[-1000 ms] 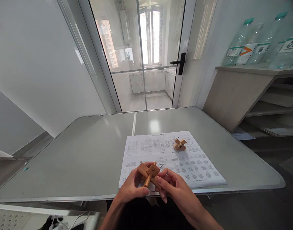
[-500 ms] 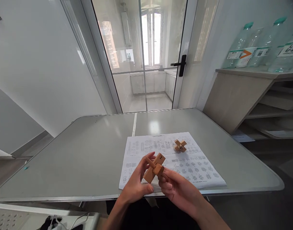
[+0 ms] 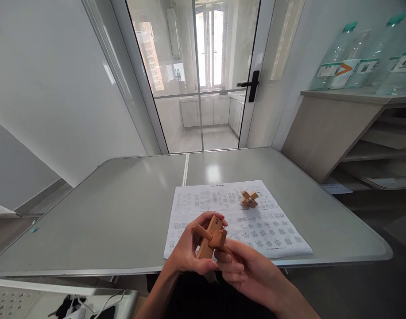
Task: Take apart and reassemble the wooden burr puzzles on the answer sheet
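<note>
Left hand [image 3: 186, 250]: curled around the back of the wooden puzzle [image 3: 211, 239], the thumb laid along its near side.
Right hand [image 3: 244, 266]: fingers bunched at the puzzle's lower right, pinching it there; from where I stand I can't tell exactly which part they grip.
Wooden puzzle: held tilted between both hands, above the near edge of the printed sheet [image 3: 282, 251]. Its long block carries a dark 2 at the upper end, a round peg [image 3: 201, 231] sticks out toward the left hand, and a thick stub crosses the front.
Lap: dark clothing [image 3: 203, 301] shows below the forearms.
Lower left corner: pale stand [image 3: 15, 305] with a pattern of holes, white cables [image 3: 111, 301] and some black items on it.
Surface [image 3: 133, 217]: grey, metal-edged, with a white strip running across near its far side.
Printed sheet: flat on the surface, filled with rows of small drawings, too fine to make out.
Second puzzle [image 3: 249, 199]: light wood, cross-shaped, resting on the sheet's far right part, well apart from the hands.
Right side: cabinet [image 3: 335, 128] with clear bottles [image 3: 338, 51] on top, some with green caps.
Far side: glass door [image 3: 219, 117] with a black handle [image 3: 254, 86]; through it, white cupboards and a bright window [image 3: 209, 48].
</note>
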A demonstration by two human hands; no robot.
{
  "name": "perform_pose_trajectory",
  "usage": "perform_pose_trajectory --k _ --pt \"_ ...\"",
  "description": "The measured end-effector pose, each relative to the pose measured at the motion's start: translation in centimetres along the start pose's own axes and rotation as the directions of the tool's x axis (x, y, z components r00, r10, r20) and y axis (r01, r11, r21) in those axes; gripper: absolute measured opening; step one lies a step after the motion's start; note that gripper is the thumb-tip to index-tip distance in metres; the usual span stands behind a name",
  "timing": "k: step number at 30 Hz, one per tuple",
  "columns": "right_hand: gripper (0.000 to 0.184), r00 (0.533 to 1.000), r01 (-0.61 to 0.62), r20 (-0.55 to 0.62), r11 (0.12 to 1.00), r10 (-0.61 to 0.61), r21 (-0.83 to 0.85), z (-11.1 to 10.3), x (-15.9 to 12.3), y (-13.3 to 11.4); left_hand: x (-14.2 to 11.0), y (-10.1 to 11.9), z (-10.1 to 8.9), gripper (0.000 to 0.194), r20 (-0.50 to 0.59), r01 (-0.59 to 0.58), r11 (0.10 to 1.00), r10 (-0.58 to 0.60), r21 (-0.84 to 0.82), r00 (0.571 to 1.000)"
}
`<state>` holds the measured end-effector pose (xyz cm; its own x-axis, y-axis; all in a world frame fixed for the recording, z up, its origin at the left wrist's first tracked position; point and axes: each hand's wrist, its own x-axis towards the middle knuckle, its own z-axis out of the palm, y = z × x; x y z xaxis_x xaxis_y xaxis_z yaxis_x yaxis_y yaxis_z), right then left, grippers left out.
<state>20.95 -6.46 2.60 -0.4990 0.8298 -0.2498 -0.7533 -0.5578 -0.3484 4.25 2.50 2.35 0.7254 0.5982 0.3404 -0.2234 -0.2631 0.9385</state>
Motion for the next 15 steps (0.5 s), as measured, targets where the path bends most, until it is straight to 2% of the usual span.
perform_pose_trajectory --k 4,7,9,11,12,13,15 --pt "0.028 1.0 0.004 0.003 0.998 -0.003 -0.067 0.1 -0.2 0.1 -0.1 0.8 0.2 0.08 -0.018 -0.027 0.996 0.029 0.088 0.999" --pt "0.03 0.996 0.068 -0.04 0.956 -0.083 -0.285 -0.4 -0.8 0.2 -0.3 2.1 0.5 0.074 -0.045 -0.001 0.98 0.01 0.198 0.999" --pt "0.037 0.95 0.17 -0.129 0.819 -0.284 -0.549 -0.8 -1.5 0.1 -0.4 3.2 0.7 0.07 -0.091 0.055 0.954 -0.03 0.293 0.995" --pt "0.044 0.845 0.218 -0.15 0.586 -0.514 -0.781 -1.0 -2.1 0.0 -0.3 4.0 1.0 0.071 -0.135 0.091 0.911 -0.04 0.401 0.99" --pt "0.046 0.805 0.215 -0.125 0.48 -0.58 -0.85 -1.0 -2.4 -0.1 -0.2 4.3 1.1 0.072 -0.139 0.089 0.883 -0.027 0.46 0.99" --pt "0.048 0.792 0.209 -0.087 0.403 -0.605 -0.891 -0.9 -2.6 -0.2 -0.1 4.5 1.2 0.074 -0.129 0.07 0.853 -0.003 0.517 0.992" --pt "0.05 0.821 0.21 -0.012 0.322 -0.571 -0.923 -0.5 -2.8 -0.3 0.2 4.5 1.5 0.075 -0.078 0.012 0.788 0.046 0.615 0.996"
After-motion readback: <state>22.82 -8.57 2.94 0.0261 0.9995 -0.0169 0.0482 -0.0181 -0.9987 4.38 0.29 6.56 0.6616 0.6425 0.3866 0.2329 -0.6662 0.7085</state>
